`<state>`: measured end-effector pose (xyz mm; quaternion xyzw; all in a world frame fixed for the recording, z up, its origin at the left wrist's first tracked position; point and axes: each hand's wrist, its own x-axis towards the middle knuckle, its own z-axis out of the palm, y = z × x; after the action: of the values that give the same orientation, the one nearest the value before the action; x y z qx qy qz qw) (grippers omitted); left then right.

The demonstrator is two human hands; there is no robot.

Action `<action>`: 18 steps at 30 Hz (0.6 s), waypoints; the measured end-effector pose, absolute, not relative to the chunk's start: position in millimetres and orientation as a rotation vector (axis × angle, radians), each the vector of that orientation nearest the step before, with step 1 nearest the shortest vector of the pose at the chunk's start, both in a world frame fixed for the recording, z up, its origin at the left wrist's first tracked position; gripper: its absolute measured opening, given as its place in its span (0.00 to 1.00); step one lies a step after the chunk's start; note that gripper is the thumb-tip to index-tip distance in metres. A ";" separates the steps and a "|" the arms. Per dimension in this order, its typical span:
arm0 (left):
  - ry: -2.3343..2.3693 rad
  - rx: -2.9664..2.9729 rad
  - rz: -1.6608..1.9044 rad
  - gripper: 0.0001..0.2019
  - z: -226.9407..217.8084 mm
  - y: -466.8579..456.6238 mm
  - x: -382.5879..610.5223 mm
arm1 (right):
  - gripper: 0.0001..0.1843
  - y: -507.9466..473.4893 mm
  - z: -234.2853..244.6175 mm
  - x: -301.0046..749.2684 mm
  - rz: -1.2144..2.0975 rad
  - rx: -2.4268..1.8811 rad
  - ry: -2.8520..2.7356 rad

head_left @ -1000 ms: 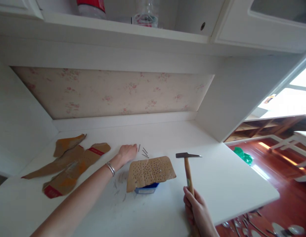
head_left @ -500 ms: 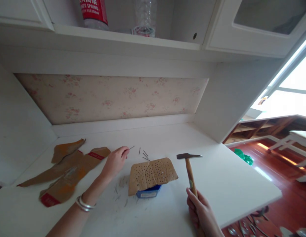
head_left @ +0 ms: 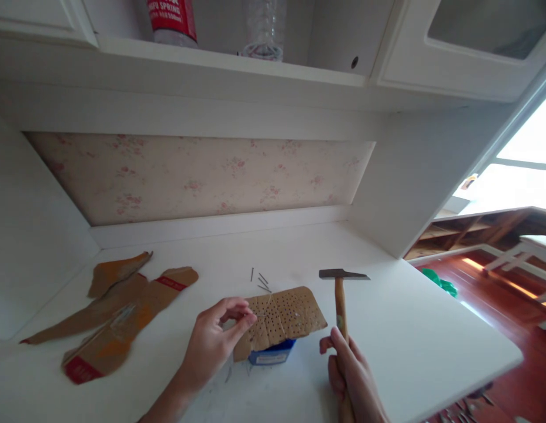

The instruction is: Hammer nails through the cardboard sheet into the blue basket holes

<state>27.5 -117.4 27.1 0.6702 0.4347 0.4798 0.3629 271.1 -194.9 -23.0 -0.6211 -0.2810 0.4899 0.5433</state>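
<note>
Left hand (head_left: 213, 335) pinching thumb to finger, apparently on thin nail (head_left: 261, 316), faint, at perforated cardboard's (head_left: 294, 311) 9 o'clock end; contact unclear. Cardboard on blue box (head_left: 273, 355), 3 o'clock from left hand (nearer), long axis 8-to-2. Right hand (head_left: 354, 373) wrapped around hammer (head_left: 340, 299), head toward 12; cardboard at its 10.

Single head-worn view from above, forward and down over the white tabletop (head_left: 414, 329), fairly near.

bottle (head_left: 176, 37) | red label (head_left: 171, 19) | white print: "NGFU SPRING" | below: "550ml"
</note>
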 end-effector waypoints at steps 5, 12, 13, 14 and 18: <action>1.128 1.556 1.324 0.09 11.2 -125.6 24.9 | 0.23 -164.0 -20.2 255.8 1.125 -1.345 -0.681; 1.282 1.487 1.457 0.10 -13.7 -133.4 28.1 | 0.24 -129.2 -16.3 224.6 1.146 -1.169 -0.581; 1.299 1.472 1.467 0.10 -13.7 -133.0 27.7 | 0.24 -125.5 -15.5 221.5 1.153 -1.168 -0.595; 1.313 1.463 1.475 0.10 -13.1 -132.4 27.1 | 0.23 -122.1 -14.8 219.3 1.162 -1.174 -0.617; 1.338 1.524 1.488 0.09 -9.9 -130.7 23.9 | 0.23 -113.5 -13.1 217.9 1.213 -1.180 -0.727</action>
<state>23.9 -130.7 -9.9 0.5765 0.5060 0.5627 0.3081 217.9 -113.5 -13.1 -0.5099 -0.3144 0.5242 0.6052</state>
